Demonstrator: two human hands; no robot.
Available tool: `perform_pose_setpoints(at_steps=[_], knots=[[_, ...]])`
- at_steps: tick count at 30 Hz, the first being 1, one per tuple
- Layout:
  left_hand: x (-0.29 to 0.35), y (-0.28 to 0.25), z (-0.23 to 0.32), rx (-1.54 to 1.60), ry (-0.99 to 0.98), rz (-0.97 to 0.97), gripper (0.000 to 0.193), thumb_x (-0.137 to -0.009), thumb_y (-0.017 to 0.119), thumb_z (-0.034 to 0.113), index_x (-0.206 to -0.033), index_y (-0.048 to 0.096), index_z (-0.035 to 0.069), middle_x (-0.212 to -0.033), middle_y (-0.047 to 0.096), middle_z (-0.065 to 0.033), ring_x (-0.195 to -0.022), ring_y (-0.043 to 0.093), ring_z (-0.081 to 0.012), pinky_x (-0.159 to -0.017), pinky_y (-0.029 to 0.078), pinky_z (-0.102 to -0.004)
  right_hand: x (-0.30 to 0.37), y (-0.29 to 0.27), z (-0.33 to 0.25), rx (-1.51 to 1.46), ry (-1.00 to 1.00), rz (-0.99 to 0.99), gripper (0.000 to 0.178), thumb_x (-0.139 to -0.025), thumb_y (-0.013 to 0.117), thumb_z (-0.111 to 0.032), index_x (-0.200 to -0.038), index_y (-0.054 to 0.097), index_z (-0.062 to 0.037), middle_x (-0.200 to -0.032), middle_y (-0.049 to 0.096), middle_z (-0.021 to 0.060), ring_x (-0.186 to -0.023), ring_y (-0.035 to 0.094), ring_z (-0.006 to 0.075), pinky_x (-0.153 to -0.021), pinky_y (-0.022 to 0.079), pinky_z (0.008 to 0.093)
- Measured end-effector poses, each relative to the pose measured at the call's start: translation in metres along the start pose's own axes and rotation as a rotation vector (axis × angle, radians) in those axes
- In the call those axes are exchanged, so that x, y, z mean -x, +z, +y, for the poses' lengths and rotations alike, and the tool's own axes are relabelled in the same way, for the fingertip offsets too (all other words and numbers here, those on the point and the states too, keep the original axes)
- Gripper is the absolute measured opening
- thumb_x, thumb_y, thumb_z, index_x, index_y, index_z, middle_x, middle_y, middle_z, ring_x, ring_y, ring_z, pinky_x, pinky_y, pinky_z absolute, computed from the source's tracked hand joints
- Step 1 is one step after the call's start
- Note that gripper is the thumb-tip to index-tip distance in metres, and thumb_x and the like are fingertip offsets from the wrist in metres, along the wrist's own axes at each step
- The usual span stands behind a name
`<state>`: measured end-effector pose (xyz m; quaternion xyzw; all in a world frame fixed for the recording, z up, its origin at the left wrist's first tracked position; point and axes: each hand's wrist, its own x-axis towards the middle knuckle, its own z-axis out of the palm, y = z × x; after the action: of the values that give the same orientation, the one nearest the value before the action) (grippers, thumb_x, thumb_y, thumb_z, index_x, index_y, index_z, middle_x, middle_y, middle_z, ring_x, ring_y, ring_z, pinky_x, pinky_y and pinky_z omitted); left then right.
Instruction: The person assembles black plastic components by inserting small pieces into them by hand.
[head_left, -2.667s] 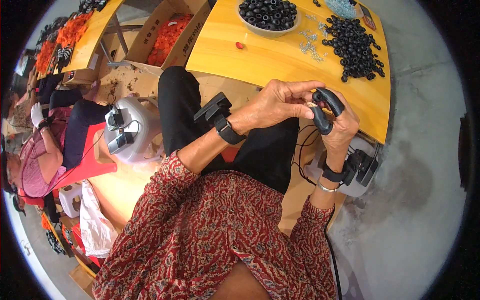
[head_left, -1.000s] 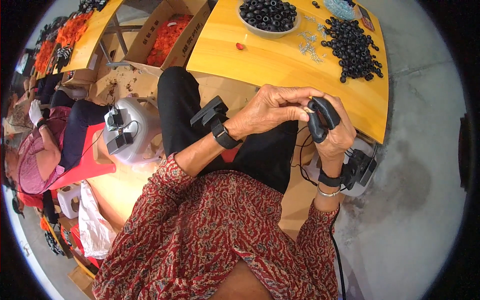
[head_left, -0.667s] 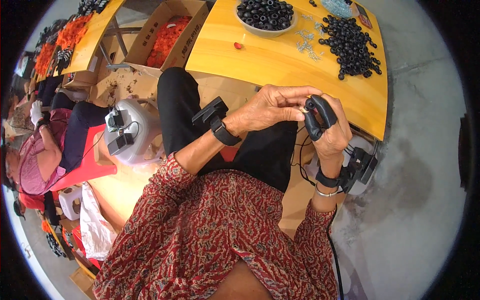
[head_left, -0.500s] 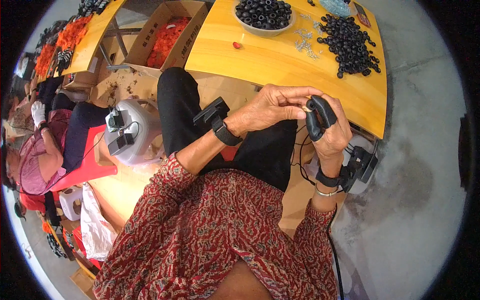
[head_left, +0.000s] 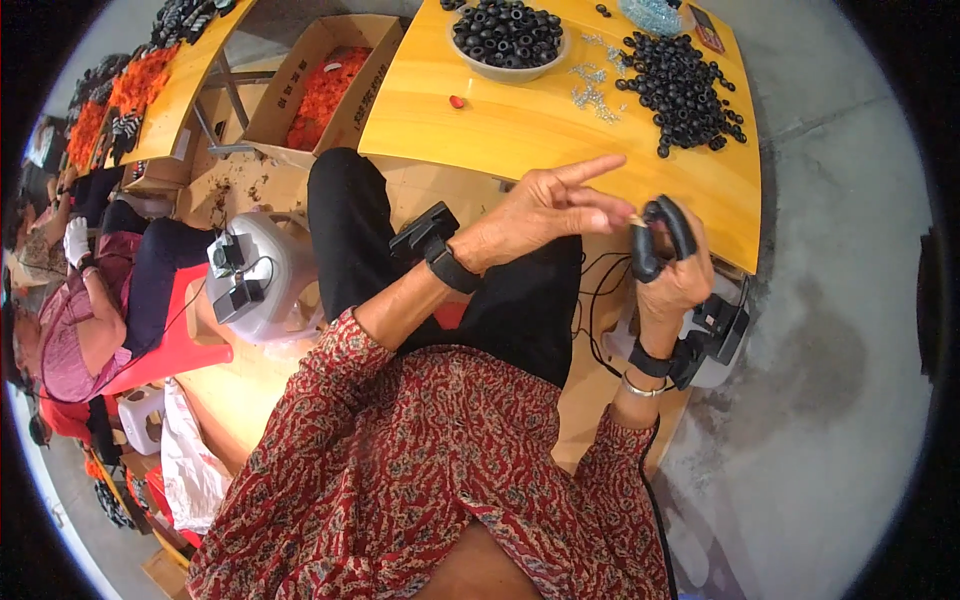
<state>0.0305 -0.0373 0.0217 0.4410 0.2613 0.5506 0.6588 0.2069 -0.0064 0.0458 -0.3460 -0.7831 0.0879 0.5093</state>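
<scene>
Head view: right hand [head_left: 680, 280] fingers clasp two black rubber rings [head_left: 660, 235] upright for fitting, while left hand [head_left: 545, 210] pinches a small piece against them, forefinger extended. Far beyond, loose rings [head_left: 685, 90] and a filled bowl [head_left: 507, 38] wait on the yellow table [head_left: 520, 125].

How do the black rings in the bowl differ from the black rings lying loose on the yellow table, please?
The rings in the bowl are heaped inside a pale round dish; the loose rings spread flat over the bare table. The bowl's rings sit further to the person's left; the loose pile lies above the right hand. Both look like small black rubber rings.
</scene>
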Motion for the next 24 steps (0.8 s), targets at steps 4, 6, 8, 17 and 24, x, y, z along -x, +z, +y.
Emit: perform_pose_setpoints(at_steps=[4,6,8,17,24], knots=[[-0.009,-0.029,0.007,0.123,-0.021,0.22,0.046,-0.092,0.055,0.012,-0.135,0.041,0.003,-0.113,0.062,-0.0117,-0.099,0.061,-0.0167,-0.089,0.049,-0.0293,0.007,-0.033,0.041,0.177,0.228,0.279,0.022,-0.079,0.067,0.003,-0.101,0.061,0.0062,-0.092,0.066,0.0125,-0.074,0.066,0.0184,-0.067,0.054,0.0271],[-0.011,-0.047,0.008,0.222,0.003,0.292,0.043,-0.093,0.053,0.013,-0.133,0.042,0.001,-0.114,0.061,-0.0116,-0.099,0.061,-0.0173,-0.089,0.049,-0.0299,0.007,-0.057,0.068,0.203,0.346,0.418,0.022,-0.081,0.061,0.007,-0.103,0.061,0.0072,-0.088,0.066,0.013,-0.07,0.067,0.019,-0.065,0.054,0.026],[-0.014,-0.058,0.007,0.317,0.042,0.38,0.038,-0.093,0.052,0.01,-0.13,0.045,0.0,-0.114,0.06,-0.0108,-0.098,0.059,-0.0171,-0.089,0.049,-0.0306,0.013,-0.083,0.107,0.29,0.34,0.487,0.022,-0.082,0.057,0.009,-0.104,0.061,0.0077,-0.086,0.066,0.0132,-0.068,0.067,0.0194,-0.064,0.053,0.0257],[-0.02,-0.072,-0.003,0.374,0.046,0.456,0.033,-0.093,0.05,0.008,-0.125,0.047,-0.001,-0.11,0.059,-0.0092,-0.099,0.058,-0.0174,-0.09,0.048,-0.0299,0.052,-0.117,0.278,0.447,0.721,0.519,0.021,-0.08,0.057,0.007,-0.1,0.061,0.0118,-0.084,0.066,0.0131,-0.068,0.065,0.0169,-0.062,0.052,0.0275],[-0.018,-0.074,-0.006,0.373,0.039,0.43,0.034,-0.093,0.05,0.006,-0.126,0.046,-0.003,-0.113,0.058,-0.0105,-0.1,0.057,-0.0172,-0.091,0.048,-0.0296,0.045,-0.123,0.274,0.717,0.522,0.492,0.009,-0.066,0.067,0.002,-0.075,0.066,0.0055,-0.08,0.069,0.014,-0.066,0.066,0.0283,-0.064,0.051,0.0378]])
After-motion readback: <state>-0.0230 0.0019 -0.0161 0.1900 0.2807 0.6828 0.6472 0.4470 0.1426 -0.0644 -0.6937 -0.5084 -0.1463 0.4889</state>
